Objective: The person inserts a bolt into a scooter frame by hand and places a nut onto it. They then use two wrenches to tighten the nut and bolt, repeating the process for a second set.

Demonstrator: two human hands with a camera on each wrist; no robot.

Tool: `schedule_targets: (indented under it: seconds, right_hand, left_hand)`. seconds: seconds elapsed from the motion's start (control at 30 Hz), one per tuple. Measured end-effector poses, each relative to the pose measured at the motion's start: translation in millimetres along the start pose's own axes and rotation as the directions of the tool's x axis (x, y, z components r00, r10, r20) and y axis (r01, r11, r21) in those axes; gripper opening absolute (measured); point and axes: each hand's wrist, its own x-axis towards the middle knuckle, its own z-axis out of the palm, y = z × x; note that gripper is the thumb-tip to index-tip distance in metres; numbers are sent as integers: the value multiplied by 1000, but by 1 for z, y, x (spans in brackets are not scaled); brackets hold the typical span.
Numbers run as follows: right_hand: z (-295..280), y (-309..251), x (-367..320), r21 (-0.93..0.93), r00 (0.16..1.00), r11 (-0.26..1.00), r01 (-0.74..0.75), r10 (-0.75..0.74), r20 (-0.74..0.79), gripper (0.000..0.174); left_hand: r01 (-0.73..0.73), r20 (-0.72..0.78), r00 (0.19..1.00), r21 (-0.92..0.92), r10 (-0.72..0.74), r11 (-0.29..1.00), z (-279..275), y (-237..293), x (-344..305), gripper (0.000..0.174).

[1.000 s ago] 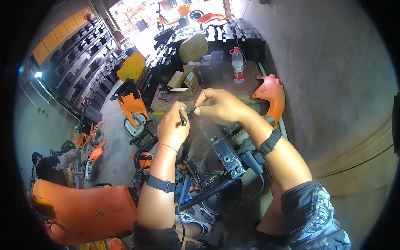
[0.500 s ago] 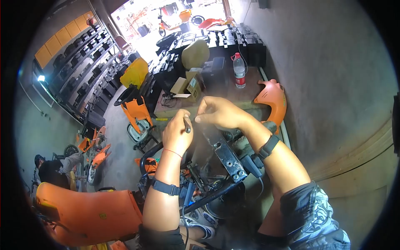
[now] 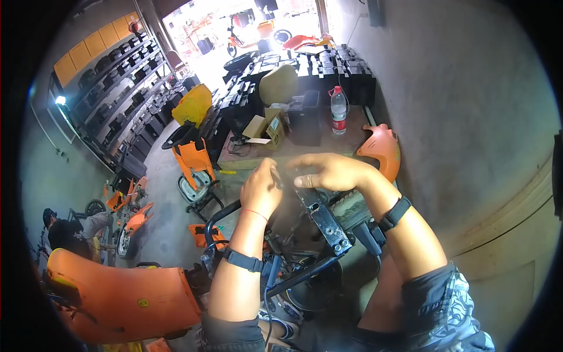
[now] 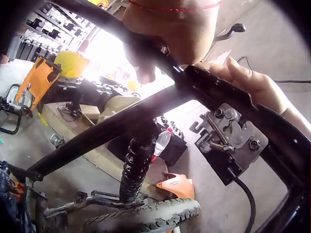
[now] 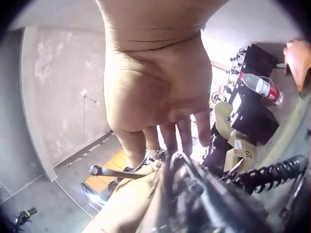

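Note:
My left hand [image 3: 261, 188] is curled above the black metal vehicle frame [image 3: 329, 227]. From it sticks a dark metal tool with a rounded end, seen in the left wrist view [image 4: 236, 29] and right wrist view [image 5: 114, 173]. Just right of it, my right hand [image 3: 333, 171] reaches over the frame's upper end, fingers fairly straight and thumb apart; the palm [image 5: 158, 92] faces the right wrist camera. Contact between its fingertips and the frame is unclear. A silver latch with a spring [image 4: 233, 133] is fixed to the frame, a black cable running from it.
Beyond the frame, a low platform [image 3: 234, 163] bears an open carton [image 3: 275, 132], a dark box and a water bottle [image 3: 338, 111]. An orange panel [image 3: 381, 152] leans at its right. Another orange body [image 3: 123, 299] is at lower left; a person [image 3: 67, 234] crouches behind it.
Both hands have shifted right and lower in the head view. My right fingers have straightened from a more bent pose, and the tool's end no longer shows clearly at my left hand there.

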Motion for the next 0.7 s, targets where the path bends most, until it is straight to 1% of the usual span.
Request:
schedule_targets:
  seconds: [0.03,0.07,0.13,0.17,0.23,0.27,0.3,0.37,0.43,0.47,0.5,0.53,0.57,0.6,0.67,0.7]
  right_hand:
    - [4,-4,-2,5,999,1000,-16,16,-32,45]
    - [9,-7,-2,4,999,1000,-17,17,-29,45]
    - [20,-14,-2,107,980,984,-146,158,-118,43]
    - [22,-12,-3,100,981,985,-138,149,-120,43]
    - [22,-8,-8,270,964,955,-121,178,-197,40]
    - [20,-5,-11,324,958,933,-158,225,-180,39]
    - [19,-3,-10,324,960,934,-153,218,-177,39]
    - [19,6,-8,386,972,914,-127,193,-137,37]
    - [13,20,1,395,985,913,-98,147,-95,35]
    - [9,19,4,326,987,941,-88,127,-100,33]
    - [7,20,9,315,988,942,-118,143,-58,30]
    - [4,20,12,281,990,953,-113,131,-43,29]
    - [1,21,14,247,992,963,-110,120,-26,29]
    - [-1,21,17,252,993,962,-108,117,-21,29]
    - [-5,22,22,11,998,999,-31,31,-46,30]
    - [-6,21,24,11,998,1000,-28,28,-47,30]
  left_hand:
    - [-30,-27,999,-3,30,1000,2,-1,0,24]
    - [-58,-54,997,-5,58,998,4,-3,0,24]
    - [-66,-56,996,-7,66,998,5,-5,-2,23]
    - [-78,-61,995,-8,77,997,6,-5,-1,23]
    - [-64,-63,996,10,64,998,5,-3,-2,21]
    - [-86,-74,994,-6,86,996,6,-6,-2,22]
    - [-108,-84,991,-20,106,994,5,-6,-1,22]
    - [-95,-81,992,-15,93,995,3,-5,1,22]
    - [-81,-61,995,-11,81,997,4,-2,-3,23]
    - [-78,-62,995,-14,77,997,4,-2,-3,23]
    - [-76,-70,995,-15,75,997,3,-2,-1,23]
    - [-102,-83,991,-15,100,995,2,-2,-2,24]
    - [-93,-86,992,-8,92,996,1,-2,-2,24]
    - [-88,-77,993,-10,87,996,0,-1,-4,24]
    - [-100,-74,992,-19,98,995,0,-1,-2,24]
    - [-101,-77,992,-17,99,995,1,-1,-1,24]
